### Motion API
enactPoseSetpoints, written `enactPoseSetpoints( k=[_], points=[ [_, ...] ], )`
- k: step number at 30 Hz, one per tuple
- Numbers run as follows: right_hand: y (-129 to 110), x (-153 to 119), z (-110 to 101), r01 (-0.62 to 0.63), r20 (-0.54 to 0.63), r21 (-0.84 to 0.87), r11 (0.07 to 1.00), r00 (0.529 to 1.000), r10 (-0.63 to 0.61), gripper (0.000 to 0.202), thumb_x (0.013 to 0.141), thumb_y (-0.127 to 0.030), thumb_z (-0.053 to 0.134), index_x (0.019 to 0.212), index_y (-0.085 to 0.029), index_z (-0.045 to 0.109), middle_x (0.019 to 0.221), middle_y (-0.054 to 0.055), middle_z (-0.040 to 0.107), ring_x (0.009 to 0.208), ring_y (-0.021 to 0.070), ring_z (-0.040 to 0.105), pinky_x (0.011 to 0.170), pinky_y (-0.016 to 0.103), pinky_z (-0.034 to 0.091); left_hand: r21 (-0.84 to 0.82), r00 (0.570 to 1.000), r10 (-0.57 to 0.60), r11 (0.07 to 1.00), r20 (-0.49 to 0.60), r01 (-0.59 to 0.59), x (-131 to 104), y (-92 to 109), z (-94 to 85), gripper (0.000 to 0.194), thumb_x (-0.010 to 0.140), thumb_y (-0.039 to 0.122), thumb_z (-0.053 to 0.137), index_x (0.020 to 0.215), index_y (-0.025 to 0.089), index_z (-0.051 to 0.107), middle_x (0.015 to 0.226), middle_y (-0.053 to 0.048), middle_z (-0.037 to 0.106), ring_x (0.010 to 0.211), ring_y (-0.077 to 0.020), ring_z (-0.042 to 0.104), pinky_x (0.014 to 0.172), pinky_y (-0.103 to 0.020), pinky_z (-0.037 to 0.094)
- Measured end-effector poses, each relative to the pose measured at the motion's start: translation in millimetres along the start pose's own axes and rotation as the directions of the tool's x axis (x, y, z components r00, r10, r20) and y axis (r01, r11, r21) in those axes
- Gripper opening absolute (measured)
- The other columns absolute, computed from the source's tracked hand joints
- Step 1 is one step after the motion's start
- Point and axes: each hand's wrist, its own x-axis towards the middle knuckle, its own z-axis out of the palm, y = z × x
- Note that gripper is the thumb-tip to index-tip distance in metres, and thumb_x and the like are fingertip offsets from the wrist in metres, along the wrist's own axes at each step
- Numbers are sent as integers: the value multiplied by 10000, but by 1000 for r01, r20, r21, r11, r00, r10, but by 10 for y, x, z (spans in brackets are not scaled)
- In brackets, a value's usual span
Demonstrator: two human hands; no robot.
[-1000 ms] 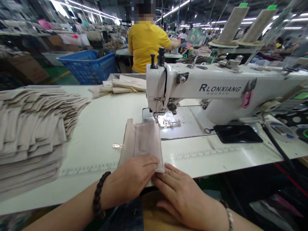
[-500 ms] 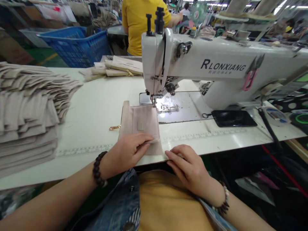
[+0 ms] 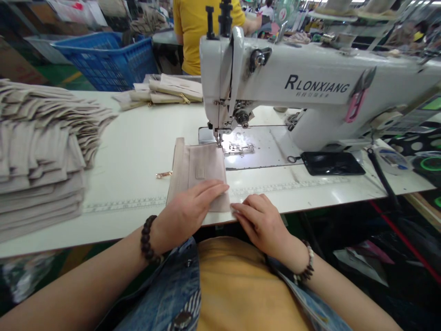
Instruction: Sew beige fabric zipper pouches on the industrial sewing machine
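Note:
A beige fabric pouch piece lies on the table with its top right corner under the sewing machine's needle. It carries a small sewn label, and a gold zipper pull sticks out at its left side. My left hand rests flat over the lower part of the piece, fingers stretched toward its right edge. At the lower right corner, my right hand has its fingertips pinched together on the fabric edge; the thumb is partly hidden.
Stacked beige fabric pieces fill the left of the table. More zippered pieces lie behind. A phone lies right of the machine bed, and pink-handled snips hang on the machine. Beyond are a blue basket and a person in yellow.
My left hand has slid right and flattened over the pouch piece's right edge. My right hand has moved in to its lower corner. The whole view has shifted slightly; the piece stays under the needle.

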Motion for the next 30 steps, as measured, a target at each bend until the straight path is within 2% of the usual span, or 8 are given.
enactPoseSetpoints(
  k=[2, 5, 10, 14, 20, 24, 26, 30],
  points=[
    [25, 19, -5, 8, -12, -15, 1000, 1000, -8, 205, 865, -193, 415, 940, -130, 595, 721, 52, 523, 689, 148, 432, 628, 270, 331, 22, 999, 41, 999, 17, -42, 3, -8, -5, 318, 828, 51, 316, 1058, 110, 526, 1141, -116, 552, 1069, -155, 512, 899, -278, 454],
    [54, 64, -18, 89, 9, -97, 991, 996, -88, 204, 869, -196, 415, 908, -126, 602, 697, 47, 524, 667, 145, 423, 615, 270, 314, 68, 994, 78, 994, 82, -83, 3, -8, -11, 274, 821, 59, 338, 918, 103, 591, 1093, -131, 573, 1001, -172, 550, 859, -281, 478],
    [79, 144, -6, 208, 48, -190, 960, 978, -202, 217, 867, -164, 399, 868, -138, 614, 645, 29, 503, 629, 142, 396, 620, 281, 294, 99, 983, 60, 992, 172, -78, -2, 13, -9, 212, 809, 194, 494, 955, 79, 596, 1051, -145, 590, 972, -220, 557, 863, -356, 480],
    [71, 195, 12, 99, -1, -71, 993, 995, -99, 220, 859, -176, 408, 786, -130, 611, 651, 35, 503, 637, 138, 418, 608, 267, 309, 77, 992, 30, 996, 120, -40, -12, -5, 20, 178, 828, 179, 465, 873, 99, 618, 1018, -121, 610, 947, -196, 569, 855, -329, 482],
    [54, 235, 18, -69, 0, 138, 988, 998, 69, 170, 835, -164, 445, 798, -147, 610, 690, 34, 521, 666, 134, 453, 613, 241, 346, 48, 998, -15, 999, 61, 12, 5, -30, 34, 212, 849, 193, 432, 857, 105, 625, 971, -106, 626, 890, -181, 585, 820, -309, 486],
    [59, 237, 29, -88, 11, 194, 977, 996, 88, 154, 812, -171, 490, 906, -143, 608, 733, 41, 531, 687, 140, 465, 618, 248, 365, 0, 997, -51, 999, 51, 52, 22, -36, 24, 203, 849, 190, 433, 844, 123, 624, 937, -85, 635, 869, -170, 590, 797, -294, 486],
    [54, 245, 36, -83, -1, 197, 977, 996, 84, 137, 803, -164, 505, 885, -143, 613, 720, 37, 531, 675, 137, 465, 609, 248, 365, -12, 997, -56, 998, 47, 57, 24, -37, 18, 192, 846, 189, 438, 843, 130, 621, 929, -79, 638, 869, -169, 591, 796, -293, 484],
    [27, 264, 58, 6, -134, 138, 990, 991, 13, 113, 799, -135, 507, 763, -138, 613, 650, 30, 526, 641, 131, 455, 587, 250, 355, 12, 1000, -19, 1000, 18, 19, 12, -16, 14, 154, 835, 192, 457, 818, 129, 597, 916, -83, 639, 873, -175, 594, 789, -296, 487]
  ],
)
